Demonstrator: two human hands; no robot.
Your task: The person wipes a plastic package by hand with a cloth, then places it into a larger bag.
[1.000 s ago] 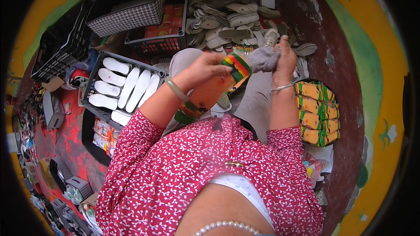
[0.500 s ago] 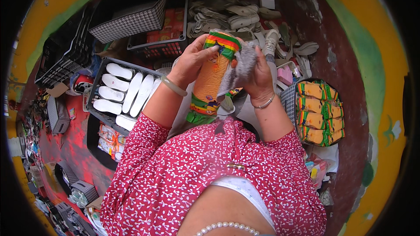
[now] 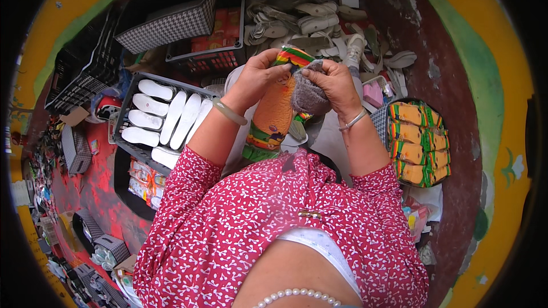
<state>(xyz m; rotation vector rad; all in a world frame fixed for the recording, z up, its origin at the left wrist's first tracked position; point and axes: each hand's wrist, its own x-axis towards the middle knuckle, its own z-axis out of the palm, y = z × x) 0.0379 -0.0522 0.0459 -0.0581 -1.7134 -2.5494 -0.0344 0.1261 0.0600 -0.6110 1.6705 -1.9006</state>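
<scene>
Pinching the far end of an orange printed packet (image 3: 268,115) between thumb and fingers of the left hand (image 3: 253,83). Held over the lap, lengthwise from near to far, perhaps by the end alone to leave most of the orange face uncovered. Gripping a bunched grey cloth (image 3: 308,96) in the closed right hand (image 3: 338,84), at the right edge of the packet near its far end. Probably bunched to stay compact beside the other hand; cannot tell whether pressed on the packet or merely overlapping.

At right, note similar packets (image 3: 409,133) in two neat columns inside a houndstooth basket (image 3: 379,122), likely ordered for easy reach. At left, note white insoles (image 3: 173,118) laid flat in a grey crate (image 3: 137,150), apparently to avoid bending.

For movement, find most room over the lap, limited on the near side by the red patterned blouse (image 3: 251,199). Mind the crate's raised rim left of the left forearm and the basket's wall right of the other. Farther off, expect crowding from heaped pale shoes (image 3: 317,23).
</scene>
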